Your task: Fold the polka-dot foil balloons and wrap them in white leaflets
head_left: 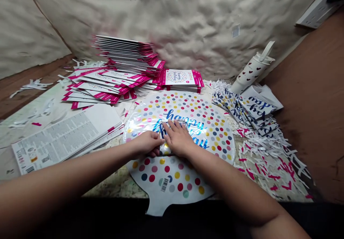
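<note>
A round foil balloon (177,131) with coloured polka dots and blue "happy birthday" lettering lies flat on the table, its tail towards me. My left hand (146,144) grips a folded strip of the foil (165,148) at the balloon's middle. My right hand (178,138) rests on the balloon with fingers spread, pressing on that fold. The two hands nearly meet and hide part of the lettering.
Behind the balloon stand stacks of pink-edged balloon packaging (126,67). Printed sheets (63,138) lie to the left, and folded blue-lettered balloons (244,110) lie to the right. White and pink paper shreds (266,156) litter the table near a white heart-patterned tumbler (252,70).
</note>
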A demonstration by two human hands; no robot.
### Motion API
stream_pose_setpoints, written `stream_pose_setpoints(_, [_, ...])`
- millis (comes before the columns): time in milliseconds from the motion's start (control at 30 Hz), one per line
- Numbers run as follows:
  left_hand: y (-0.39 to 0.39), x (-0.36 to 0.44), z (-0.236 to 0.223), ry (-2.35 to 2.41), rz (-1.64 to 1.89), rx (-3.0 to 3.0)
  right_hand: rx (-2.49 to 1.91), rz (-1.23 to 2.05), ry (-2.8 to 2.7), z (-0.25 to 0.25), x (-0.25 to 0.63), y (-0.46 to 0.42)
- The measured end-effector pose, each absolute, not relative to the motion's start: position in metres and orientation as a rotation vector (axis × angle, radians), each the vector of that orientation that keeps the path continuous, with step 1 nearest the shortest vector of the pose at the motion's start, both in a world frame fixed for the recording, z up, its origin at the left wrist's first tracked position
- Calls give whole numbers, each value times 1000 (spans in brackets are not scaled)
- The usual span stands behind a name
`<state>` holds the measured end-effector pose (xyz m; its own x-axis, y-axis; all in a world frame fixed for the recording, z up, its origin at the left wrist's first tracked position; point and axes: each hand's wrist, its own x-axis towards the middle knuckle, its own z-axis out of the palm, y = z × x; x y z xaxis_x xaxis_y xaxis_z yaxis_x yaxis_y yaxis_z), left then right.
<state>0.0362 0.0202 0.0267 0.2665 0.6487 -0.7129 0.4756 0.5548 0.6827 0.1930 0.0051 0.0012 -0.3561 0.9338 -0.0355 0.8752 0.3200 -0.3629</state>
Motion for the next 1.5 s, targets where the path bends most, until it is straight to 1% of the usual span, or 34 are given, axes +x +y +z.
stream_pose_setpoints(67, [16,29,38,1376,248,990,-1750,539,-2403,-7,190,10])
stream_pose_setpoints(167, [9,22,50,1360,315,758,-1757,511,-2384,-13,190,15])
stream_pose_setpoints(300, [8,29,47,1332,102,797,-1717,551,-2331,-6,195,17])
stream_pose_setpoints(400, [19,40,44,1317,74,837,-1512,721,-2229,3,209,14])
stream_pose_setpoints(500, [28,53,54,1184,270,767,-1140,773,-2166,8,232,0])
stream_pose_setpoints(567, [21,66,62,1010,357,921,-1104,767,-2021,11,255,-12])
stream_pose_setpoints(633, [2,80,62,814,303,1255,-1298,720,-1706,17,286,-21])
stream_pose_setpoints(700, [-26,93,51,646,145,1622,-1562,461,-1350,32,327,-22])
stream_pose_setpoints(733, [-41,98,42,598,92,1748,-1669,223,-1220,42,349,-19])
stream_pose_setpoints(767, [-53,102,32,528,30,2011,-1753,-59,-1132,51,371,-13])
stream_pose_setpoints(800, [-63,104,21,478,-17,2234,-1818,-319,-1104,60,393,-4])
stream_pose_setpoints(833, [-70,106,12,425,-53,2453,-1892,-497,-1144,66,412,7])
stream_pose_setpoints(867, [-74,106,3,385,-74,2641,-1997,-566,-1212,68,429,19])
stream_pose_setpoints(900, [-75,106,-3,367,-70,2769,-2131,-519,-1296,67,443,32])
stream_pose_setpoints(967, [-73,101,-9,347,-11,2924,-2380,-210,-1410,56,463,54])
stream_pose_setpoints(1033, [-69,93,-9,335,73,3004,-2501,76,-1412,39,476,69])
stream_pose_setpoints(1067, [-67,88,-7,320,124,3023,-2517,146,-1394,33,481,72])
stream_pose_setpoints(1167, [-69,73,3,333,266,2973,-2508,177,-1350,30,488,72])
stream_pose_setpoints(1233, [-70,69,12,449,218,2811,-2469,90,-1335,39,477,63])
stream_pose_setpoints(1300, [-67,72,20,640,40,2559,-2271,67,-1439,50,449,46])
stream_pose_setpoints(1333, [-63,76,23,737,-51,2424,-2104,154,-1563,54,429,34])
stream_pose_setpoints(1367, [-57,80,25,828,-120,2302,-1885,350,-1733,56,407,20])
stream_pose_setpoints(1433, [-44,87,25,968,-161,2118,-1439,978,-2108,53,360,-11])
stream_pose_setpoints(1467, [-37,89,24,1008,-151,2033,-1291,1189,-2216,49,340,-26])
stream_pose_setpoints(1500, [-30,90,23,1020,-138,1938,-1229,1315,-2279,44,323,-40])
